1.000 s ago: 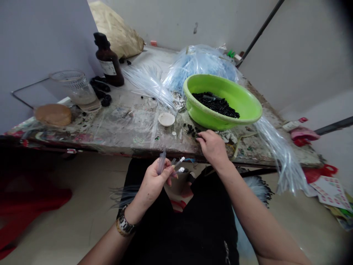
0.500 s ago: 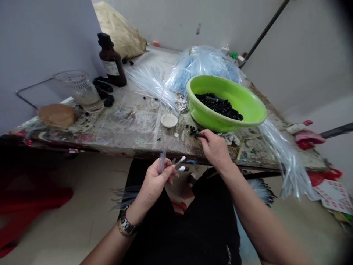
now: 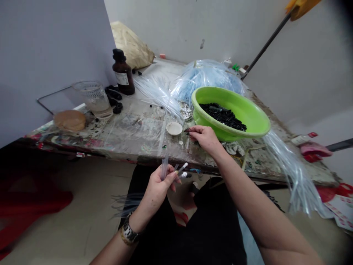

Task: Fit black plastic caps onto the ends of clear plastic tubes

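The right hand [image 3: 204, 138] has blurred fingertips; the yellow object [image 3: 303, 9] is cropped.

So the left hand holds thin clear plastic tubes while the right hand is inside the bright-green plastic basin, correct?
No: the head view shows the right hand outside the basin, beside it; the left hand holds the tubes.

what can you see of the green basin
The green basin is a wide, round, open tub, bright lime, plastic by its look, with a rolled rim that looks scuffed at the front. It sits upright near the table's front edge, right of the small white dish. A heap of small black pieces covers part of its floor, towards the left. Clear tubes lie by its right side. The right hand is close in front; contact is unclear.
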### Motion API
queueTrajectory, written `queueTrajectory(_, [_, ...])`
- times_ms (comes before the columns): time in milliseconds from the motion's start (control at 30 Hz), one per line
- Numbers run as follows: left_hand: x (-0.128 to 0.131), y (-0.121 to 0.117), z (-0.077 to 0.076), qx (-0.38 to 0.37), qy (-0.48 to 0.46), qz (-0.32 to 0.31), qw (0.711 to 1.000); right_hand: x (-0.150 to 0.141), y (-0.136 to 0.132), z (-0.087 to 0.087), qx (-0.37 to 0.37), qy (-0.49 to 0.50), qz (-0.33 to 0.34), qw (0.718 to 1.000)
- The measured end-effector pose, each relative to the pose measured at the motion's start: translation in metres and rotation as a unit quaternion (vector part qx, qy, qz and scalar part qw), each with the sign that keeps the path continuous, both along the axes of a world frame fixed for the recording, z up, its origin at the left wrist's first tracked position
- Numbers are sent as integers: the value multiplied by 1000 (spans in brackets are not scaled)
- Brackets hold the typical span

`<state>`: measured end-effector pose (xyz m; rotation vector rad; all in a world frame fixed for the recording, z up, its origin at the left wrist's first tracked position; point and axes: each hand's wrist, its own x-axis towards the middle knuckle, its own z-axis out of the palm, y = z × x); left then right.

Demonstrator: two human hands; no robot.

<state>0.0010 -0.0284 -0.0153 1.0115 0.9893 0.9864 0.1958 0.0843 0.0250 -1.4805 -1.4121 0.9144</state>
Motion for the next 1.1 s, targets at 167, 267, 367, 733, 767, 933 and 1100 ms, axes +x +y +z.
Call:
queueTrajectory(167, [-1,2,-3,-6,-4,1,1000,-5,16,2,61,-128,2,990])
queueTrajectory(267, [-2,3,-4,-12,-11,5,1000,-9,24,1,95,-189,2,977])
queueTrajectory(367, [-2,3,-5,-15,-12,7,1000,-13,30,-1,117,-243,8,963])
queueTrajectory(733, [-4,3,-9,-22,-20,7,1000,-25,35,6,128,-450,49,882])
queueTrajectory(767, [-4,3,-10,-21,-20,7,1000,-27,34,7,122,-467,52,874])
queueTrajectory(933, [-4,3,-13,-20,-26,6,999,-35,36,12,87,-524,66,845])
queueTrajectory(1100, [-4,3,-16,-20,-30,7,999,-40,39,12,61,-535,71,840])
